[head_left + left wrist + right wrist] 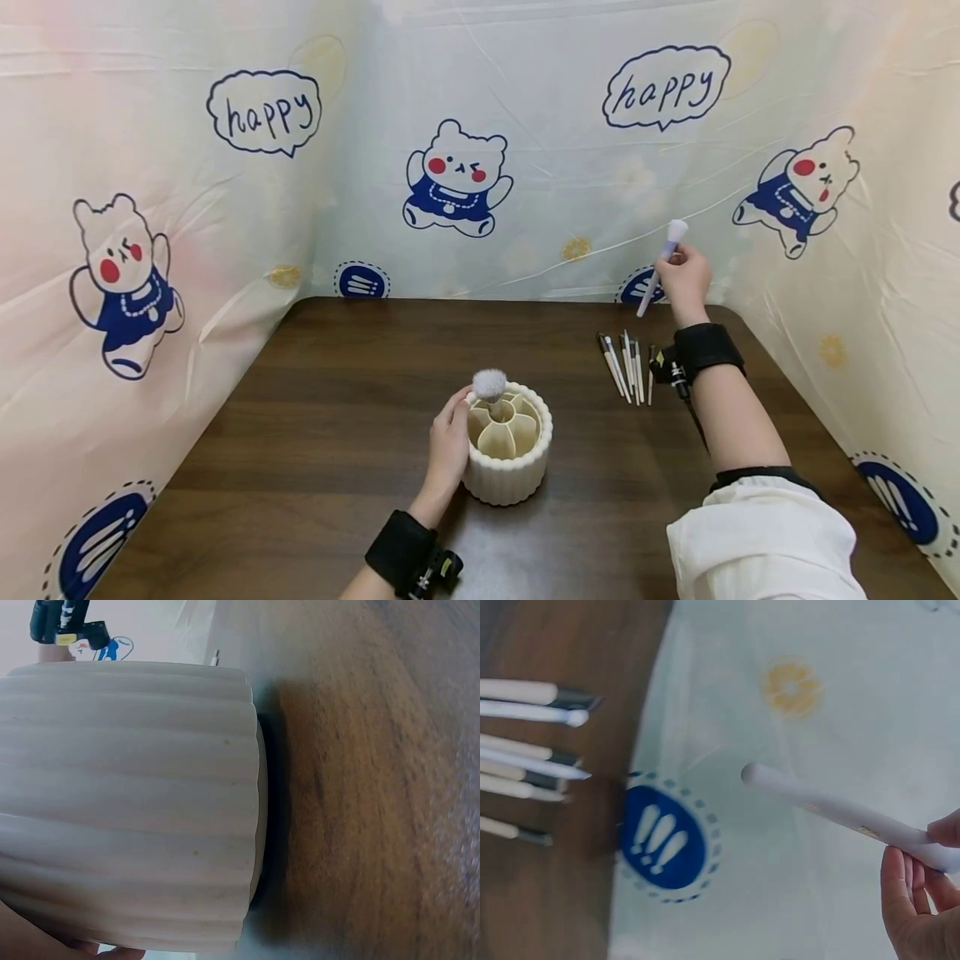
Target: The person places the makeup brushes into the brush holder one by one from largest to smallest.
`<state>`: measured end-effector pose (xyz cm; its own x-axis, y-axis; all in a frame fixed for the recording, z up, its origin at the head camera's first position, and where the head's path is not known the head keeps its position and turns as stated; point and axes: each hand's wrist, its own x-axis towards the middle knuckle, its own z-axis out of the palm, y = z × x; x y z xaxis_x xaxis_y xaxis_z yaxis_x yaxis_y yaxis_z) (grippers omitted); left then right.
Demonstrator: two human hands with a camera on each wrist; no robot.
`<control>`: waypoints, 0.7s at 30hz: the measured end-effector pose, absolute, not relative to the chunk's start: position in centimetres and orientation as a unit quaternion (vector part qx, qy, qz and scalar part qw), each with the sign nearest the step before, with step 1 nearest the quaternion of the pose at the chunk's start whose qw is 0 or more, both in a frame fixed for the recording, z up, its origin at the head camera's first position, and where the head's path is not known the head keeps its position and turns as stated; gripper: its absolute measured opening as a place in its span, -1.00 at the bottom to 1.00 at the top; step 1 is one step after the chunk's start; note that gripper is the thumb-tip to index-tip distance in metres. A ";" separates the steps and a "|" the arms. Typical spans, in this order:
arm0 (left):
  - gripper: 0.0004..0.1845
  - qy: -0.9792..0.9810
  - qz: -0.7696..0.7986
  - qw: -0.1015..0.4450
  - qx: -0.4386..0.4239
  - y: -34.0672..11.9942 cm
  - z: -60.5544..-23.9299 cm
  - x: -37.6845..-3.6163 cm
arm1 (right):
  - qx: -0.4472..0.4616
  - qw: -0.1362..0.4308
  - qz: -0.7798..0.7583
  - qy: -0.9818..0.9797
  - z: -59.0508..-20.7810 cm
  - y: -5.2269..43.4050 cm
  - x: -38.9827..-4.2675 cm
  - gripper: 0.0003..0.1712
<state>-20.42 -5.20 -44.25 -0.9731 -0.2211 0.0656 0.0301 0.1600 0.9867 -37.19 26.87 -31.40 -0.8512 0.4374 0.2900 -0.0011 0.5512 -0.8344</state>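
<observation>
A cream, ribbed brush holder point(504, 482) with petal-shaped compartments stands upright on the table. One fluffy makeup brush point(490, 385) stands in it, bristles up. My left hand point(448, 440) rests against the holder's left side, its fingers around the rim; the left wrist view shows mostly the ribbed wall point(135, 795). At the far right, my right hand point(687, 279) pinches a pale lilac makeup brush point(660, 265) in the air, bristles up and handle slanting down. In the right wrist view, thumb and fingers point(922, 889) grip its handle point(817, 806) near the bristle end.
Several thin makeup brushes point(632, 367) lie side by side on the right of the dark wooden table point(337, 433), below the right hand. A printed cloth point(540, 192) with bears and speech bubbles hangs behind the table and along its sides.
</observation>
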 end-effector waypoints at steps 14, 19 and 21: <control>-0.58 -0.757 -0.643 0.096 0.066 -5.2 -44.2 -20.5 | 0.008 0.188 0.504 -0.843 -27.1 22.6 -33.2 -0.54; -0.58 -0.755 -0.645 0.096 0.067 -5.2 -44.2 -20.4 | 0.050 0.160 0.511 -0.843 -26.2 20.7 -31.7 -0.54; -0.58 -0.756 -0.644 0.096 0.069 -5.2 -44.3 -20.5 | 0.065 0.141 0.518 -0.841 -26.1 20.0 -31.2 -0.55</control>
<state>-20.46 -5.17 -44.25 -0.9724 -0.2267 0.0560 0.0195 0.1602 0.9869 -31.20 20.01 -26.07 -0.9517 0.0369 0.3049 -0.2556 0.4551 -0.8530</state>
